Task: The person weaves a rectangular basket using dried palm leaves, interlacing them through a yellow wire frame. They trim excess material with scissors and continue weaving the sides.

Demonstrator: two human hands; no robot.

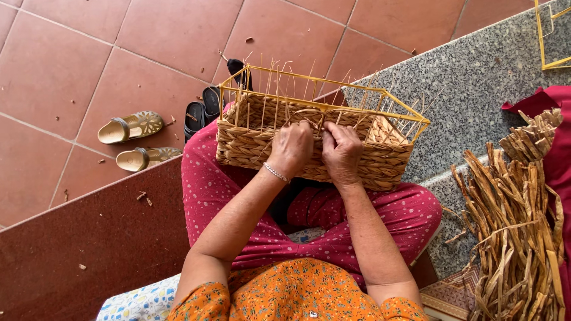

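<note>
A half-woven rectangular basket (250, 142) of dried straw on a yellow wire frame (333, 106) rests on my lap, over red dotted trousers. My left hand (291, 147), with a silver bracelet at the wrist, grips the near wall's top edge. Right beside it, my right hand (342, 151) pinches a straw strand at the same edge. Both hands are closed on the weave, knuckles nearly touching. Thin upright stakes stick up above the woven part.
A heap of dried straw strips (517, 220) lies at my right on the grey granite step (476, 77), beside a red cloth (556, 142). Beige sandals (131, 126) and dark sandals (202, 110) sit on the terracotta tile floor. Another yellow wire frame (550, 35) shows top right.
</note>
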